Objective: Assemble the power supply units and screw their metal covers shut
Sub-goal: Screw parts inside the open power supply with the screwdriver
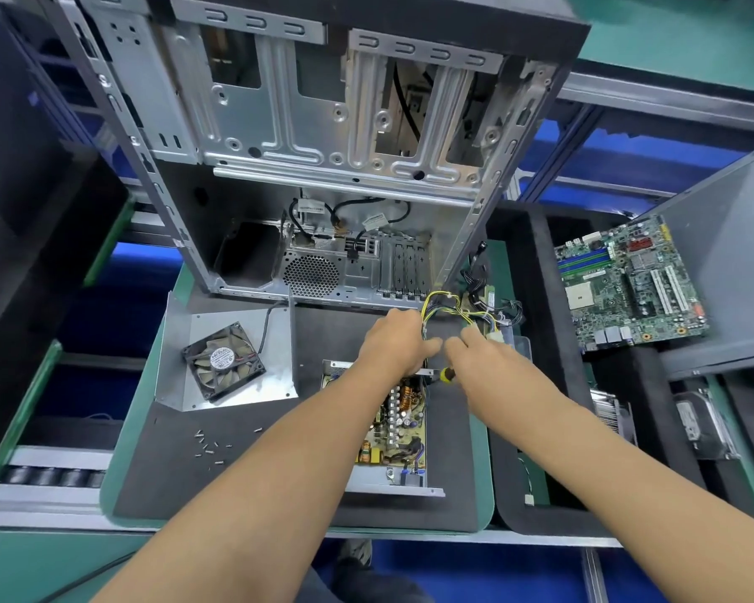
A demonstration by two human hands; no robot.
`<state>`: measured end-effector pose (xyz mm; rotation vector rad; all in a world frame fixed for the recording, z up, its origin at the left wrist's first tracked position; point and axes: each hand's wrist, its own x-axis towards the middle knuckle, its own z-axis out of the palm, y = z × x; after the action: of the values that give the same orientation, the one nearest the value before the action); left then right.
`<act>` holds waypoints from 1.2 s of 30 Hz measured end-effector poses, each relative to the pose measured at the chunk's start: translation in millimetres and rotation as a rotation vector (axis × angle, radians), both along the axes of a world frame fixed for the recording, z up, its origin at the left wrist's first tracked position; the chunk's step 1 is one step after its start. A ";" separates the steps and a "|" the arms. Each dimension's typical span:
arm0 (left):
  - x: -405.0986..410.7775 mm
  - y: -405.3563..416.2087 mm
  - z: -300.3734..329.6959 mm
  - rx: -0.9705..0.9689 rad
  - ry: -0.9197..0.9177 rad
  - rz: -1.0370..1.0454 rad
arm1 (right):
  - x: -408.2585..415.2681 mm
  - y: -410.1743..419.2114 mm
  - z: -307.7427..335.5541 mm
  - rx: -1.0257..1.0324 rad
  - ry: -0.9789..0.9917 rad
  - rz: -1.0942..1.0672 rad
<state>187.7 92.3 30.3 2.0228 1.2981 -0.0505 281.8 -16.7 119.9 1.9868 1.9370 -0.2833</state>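
Observation:
An open power supply unit lies on the dark mat, its circuit board with copper coils and capacitors exposed. Its metal cover, with a black fan on it, lies to the left. A bundle of yellow and black wires runs from the unit's far end. My left hand is closed on the wires at the unit's far end. My right hand meets it from the right, fingers pinched on the same wires. Several loose screws lie at the front left of the mat.
An empty computer case stands open right behind the mat. A motherboard rests in a dark foam tray at the right, with a heatsink and a drive nearer me. A roller conveyor runs at the left.

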 end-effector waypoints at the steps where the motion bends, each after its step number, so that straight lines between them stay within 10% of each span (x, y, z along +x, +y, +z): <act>1: 0.1 0.2 -0.6 -0.001 0.001 -0.001 | -1.2 0.7 1.0 0.018 -0.021 0.023; 36: -0.5 -0.1 2.5 0.001 -0.017 -0.008 | -7.4 -0.4 -0.9 0.025 -0.090 0.021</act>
<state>187.2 92.3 32.7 2.0257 1.2799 -0.0366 274.3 -17.0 119.1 1.9591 1.9129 -0.1615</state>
